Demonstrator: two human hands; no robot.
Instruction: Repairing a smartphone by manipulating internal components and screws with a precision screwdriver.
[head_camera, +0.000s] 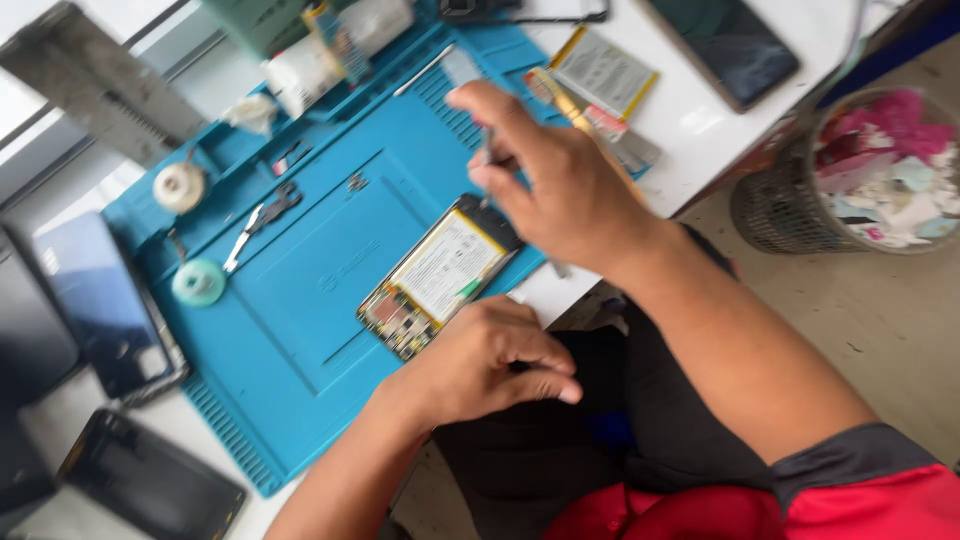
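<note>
An opened phone (440, 275) with its back off lies on a blue work mat (300, 330). Its pale battery and circuit board are exposed. My right hand (560, 185) hovers over the phone's far end and is shut on a thin metal tool (487, 150), whose tip reaches the phone's top edge. My left hand (490, 360) sits curled at the table's near edge, against the circuit-board end of the phone. Nothing shows clearly inside its fingers.
Tweezers (245, 235) and two small tape rolls (198, 282) lie on the mat's left part. Dark phones (100, 300) and screens (150, 480) lie left of the mat. A loose battery (603, 72) and another phone (725, 45) lie at the back. A mesh wastebasket (770, 205) stands on the floor.
</note>
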